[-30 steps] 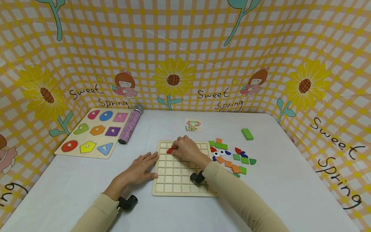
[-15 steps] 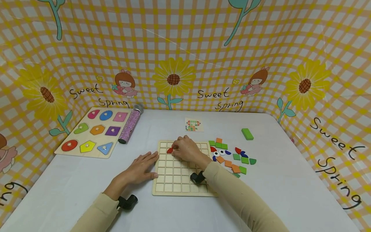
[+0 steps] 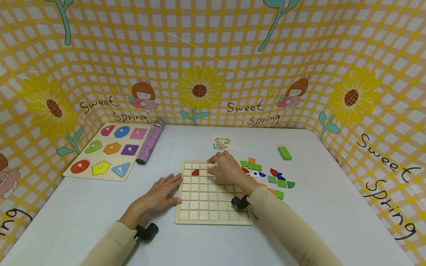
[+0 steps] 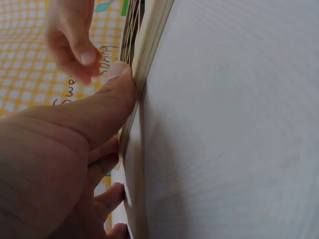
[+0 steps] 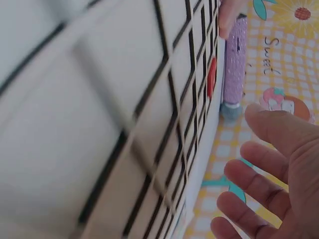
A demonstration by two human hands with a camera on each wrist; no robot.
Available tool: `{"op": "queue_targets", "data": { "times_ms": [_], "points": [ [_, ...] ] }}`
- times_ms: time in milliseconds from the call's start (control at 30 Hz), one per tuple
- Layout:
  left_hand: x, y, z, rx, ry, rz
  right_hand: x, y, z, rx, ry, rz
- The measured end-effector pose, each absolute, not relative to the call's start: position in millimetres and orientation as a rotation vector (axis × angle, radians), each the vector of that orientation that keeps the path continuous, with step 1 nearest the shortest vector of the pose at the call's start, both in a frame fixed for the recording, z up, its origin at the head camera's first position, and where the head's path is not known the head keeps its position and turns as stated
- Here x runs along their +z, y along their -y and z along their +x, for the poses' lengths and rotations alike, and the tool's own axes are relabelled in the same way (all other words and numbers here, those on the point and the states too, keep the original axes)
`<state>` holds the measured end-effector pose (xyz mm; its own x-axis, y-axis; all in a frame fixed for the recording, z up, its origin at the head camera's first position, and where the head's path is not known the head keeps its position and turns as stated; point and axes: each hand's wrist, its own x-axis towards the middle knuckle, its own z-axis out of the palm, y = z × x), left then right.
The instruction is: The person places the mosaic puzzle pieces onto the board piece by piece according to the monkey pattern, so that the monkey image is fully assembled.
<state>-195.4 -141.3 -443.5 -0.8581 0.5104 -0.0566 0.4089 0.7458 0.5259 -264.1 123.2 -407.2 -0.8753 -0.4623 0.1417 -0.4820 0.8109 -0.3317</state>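
A red quarter-round tile (image 3: 195,172) lies in a cell near the upper left of the wooden grid board (image 3: 213,222). My left hand (image 3: 162,193) rests at the board's left side, fingers spread; in the left wrist view its thumb (image 4: 107,94) touches the board's edge. Above the board's upper middle is my right hand (image 3: 226,168). Its fingers are apart and hold nothing, as the right wrist view shows, with the red tile (image 5: 212,78) away from them. Right of the board lie loose tiles, among them green squares (image 3: 281,183) and a white eye tile (image 3: 255,174), partly behind the right arm.
Behind the board lies a small pattern card (image 3: 223,142). A green block (image 3: 284,153) sits at the back right. On the left are a shape puzzle board (image 3: 106,151) with knobbed pieces and a glittery pink microphone (image 3: 149,143). A patterned cloth wall surrounds the table.
My right hand has let go of the red tile, which stays in its cell. The hand has moved right, fingers loosening. My left hand has not moved.
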Motion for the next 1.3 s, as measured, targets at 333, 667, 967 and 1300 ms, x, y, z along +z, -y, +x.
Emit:
{"op": "queue_targets", "data": {
  "times_ms": [333,667,967,1300],
  "points": [
    [-444.3,142.2,-196.7,0.768,-2.738,0.731,-403.8,-194.7,-264.0,0.606,2.915,0.631],
    [-442.3,142.4,-197.8,0.768,-2.741,0.736,-407.9,-260.2,-274.6,0.518,2.974,0.469],
    [-441.8,143.1,-197.1,0.782,-2.729,0.745,-415.6,-289.0,-279.4,0.480,3.073,0.404],
    [-444.0,143.4,-195.8,0.771,-2.730,0.753,-423.6,-299.9,-283.2,0.416,3.106,0.443]
  ]
}}
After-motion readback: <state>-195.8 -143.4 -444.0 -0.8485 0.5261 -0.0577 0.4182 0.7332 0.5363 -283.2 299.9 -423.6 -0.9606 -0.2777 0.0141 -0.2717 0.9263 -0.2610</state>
